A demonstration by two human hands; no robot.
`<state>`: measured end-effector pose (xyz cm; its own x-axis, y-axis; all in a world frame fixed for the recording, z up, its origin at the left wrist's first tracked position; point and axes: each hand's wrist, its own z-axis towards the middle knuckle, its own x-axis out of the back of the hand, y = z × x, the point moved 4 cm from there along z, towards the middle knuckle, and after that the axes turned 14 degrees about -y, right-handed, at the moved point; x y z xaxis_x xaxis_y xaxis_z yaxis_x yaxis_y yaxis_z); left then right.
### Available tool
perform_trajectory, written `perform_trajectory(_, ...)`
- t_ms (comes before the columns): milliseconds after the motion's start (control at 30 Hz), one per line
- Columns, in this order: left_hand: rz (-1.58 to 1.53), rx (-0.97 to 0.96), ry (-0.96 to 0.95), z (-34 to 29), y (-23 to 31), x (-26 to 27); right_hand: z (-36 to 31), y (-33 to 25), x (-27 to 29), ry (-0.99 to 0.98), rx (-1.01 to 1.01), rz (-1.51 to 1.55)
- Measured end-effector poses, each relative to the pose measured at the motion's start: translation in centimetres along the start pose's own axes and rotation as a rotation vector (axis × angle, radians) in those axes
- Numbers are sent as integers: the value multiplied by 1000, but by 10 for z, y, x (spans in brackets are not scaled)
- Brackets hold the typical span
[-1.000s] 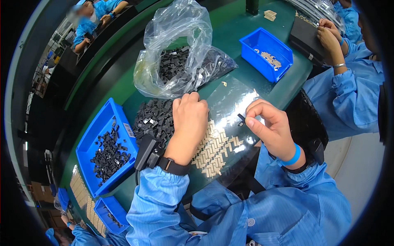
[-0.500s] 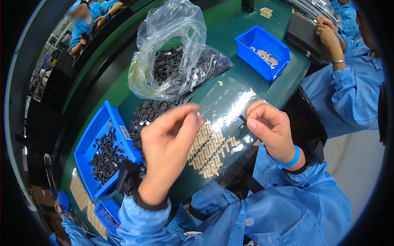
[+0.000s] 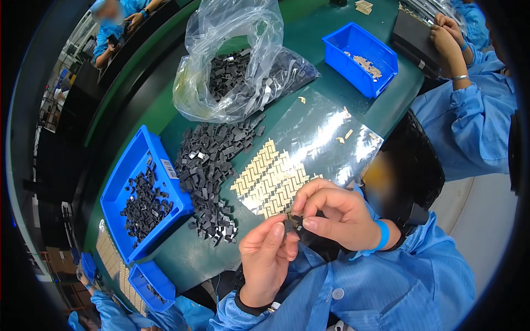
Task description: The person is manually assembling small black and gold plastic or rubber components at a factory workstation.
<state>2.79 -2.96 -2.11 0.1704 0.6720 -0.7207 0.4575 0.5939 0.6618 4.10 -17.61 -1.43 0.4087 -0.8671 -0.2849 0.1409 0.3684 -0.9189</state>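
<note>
- left hand (image 3: 264, 263), lower middle of the frame: thumb and finger pinched on a small dark piece (image 3: 289, 225)
- right hand (image 3: 343, 218), just beside it: fingers curled, pinching a dark bit (image 3: 298, 222)
- black pile (image 3: 207, 165): left of centre, on the counter (image 3: 187, 262)

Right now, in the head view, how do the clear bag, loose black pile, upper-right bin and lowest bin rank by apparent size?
Largest first:
1. Clear bag
2. Loose black pile
3. Upper-right bin
4. Lowest bin
</note>
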Motion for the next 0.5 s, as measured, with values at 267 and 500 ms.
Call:
perform_trajectory(267, 143, -78, -106, -2, -3, -1, -2, 8, -5, -13, -1, 122)
perform_trajectory(500, 99, -123, -57, -1, -1, 0, -2, 10, -7, 17, 4, 92)
